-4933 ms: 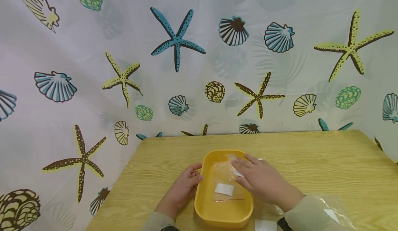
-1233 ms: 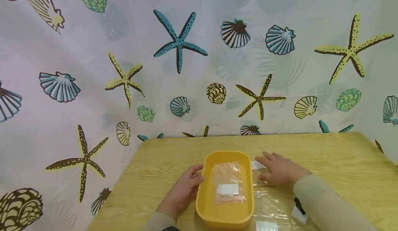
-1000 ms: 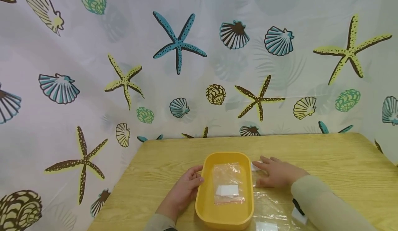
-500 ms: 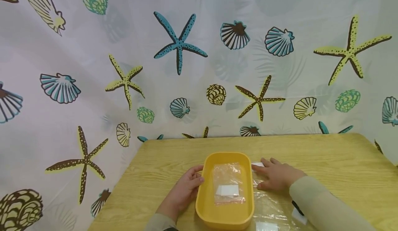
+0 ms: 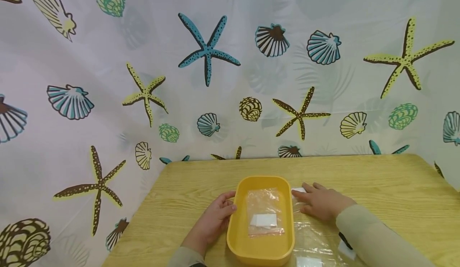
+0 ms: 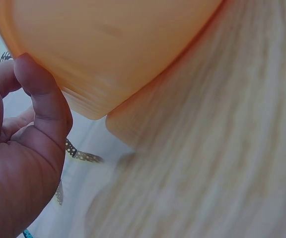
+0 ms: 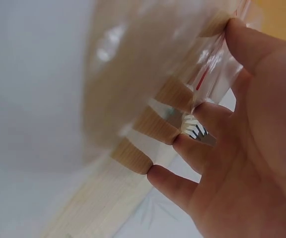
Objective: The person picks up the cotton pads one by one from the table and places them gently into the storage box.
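A yellow plastic tub (image 5: 260,249) with rounded corners stands on the table. My left hand (image 5: 213,219) grips its left rim, and the left wrist view shows the thumb (image 6: 36,79) against the tub wall. Inside the tub lie clear zip bags (image 5: 264,200), overlapping, with white labels (image 5: 266,220). Just right of the tub, my right hand (image 5: 325,203) reaches over another clear zip bag (image 5: 297,207) with a white label at its far end. Its fingers are spread, fingertips down on the bag and tabletop. In the right wrist view the bag's red-lined seal (image 7: 202,77) shows near the thumb.
More clear bags (image 5: 312,239) lie on the wooden table (image 5: 388,195) right of the tub, with white labels (image 5: 309,262) near the front. One label sits below the right sleeve (image 5: 377,235). A curtain (image 5: 230,135) printed with shells and starfish hangs behind the table.
Earlier my right hand laid a bag inside the tub. It then moved right, out of the tub, and came down on the bag beside it. My left hand stays on the rim.
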### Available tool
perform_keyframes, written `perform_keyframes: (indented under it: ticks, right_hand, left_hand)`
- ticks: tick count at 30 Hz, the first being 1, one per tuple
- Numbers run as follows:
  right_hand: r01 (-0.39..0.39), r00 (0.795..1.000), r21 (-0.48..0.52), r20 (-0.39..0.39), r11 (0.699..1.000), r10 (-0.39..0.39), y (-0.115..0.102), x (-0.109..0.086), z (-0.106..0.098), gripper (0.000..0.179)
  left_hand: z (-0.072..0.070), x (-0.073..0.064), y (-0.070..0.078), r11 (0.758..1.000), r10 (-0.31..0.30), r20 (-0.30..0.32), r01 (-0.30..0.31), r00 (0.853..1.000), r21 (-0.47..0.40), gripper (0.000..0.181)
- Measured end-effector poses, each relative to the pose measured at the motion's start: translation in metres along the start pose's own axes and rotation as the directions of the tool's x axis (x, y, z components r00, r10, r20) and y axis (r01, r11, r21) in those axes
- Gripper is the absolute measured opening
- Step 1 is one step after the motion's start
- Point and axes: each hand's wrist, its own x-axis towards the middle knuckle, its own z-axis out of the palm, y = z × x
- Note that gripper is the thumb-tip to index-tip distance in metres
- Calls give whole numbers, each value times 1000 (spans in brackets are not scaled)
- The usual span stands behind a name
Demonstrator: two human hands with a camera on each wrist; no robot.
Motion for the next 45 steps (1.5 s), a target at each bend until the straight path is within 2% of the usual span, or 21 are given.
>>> perform_keyframes:
  ticks: [10, 20, 29, 36, 45]
  right_hand:
    - [25, 999, -78, -42, 997, -28, 1, 3, 3, 54]
    - [54, 992, -153, -105, 987, -71, -1, 7, 5, 52]
    - [70, 978, -207, -178, 976, -108, 0, 11, 7, 44]
    - [32, 973, -239, -214, 971, -85, 5, 11, 8, 41]
    - [-15, 960, -269, -274, 963, -61, -1, -1, -7, 42]
  left_hand:
    - [-2, 1, -1, 1000, 9, 7, -9, 1000, 1, 57]
    - [0, -2, 5, 1000, 9, 1, -9, 1000, 23, 56]
    - [-1, -1, 3, 1000, 3, 5, -3, 1000, 10, 57]
    - [1, -3, 2, 1000, -12, 15, 12, 1000, 8, 57]
    - [1, -2, 3, 1000, 6, 12, -6, 1000, 10, 58]
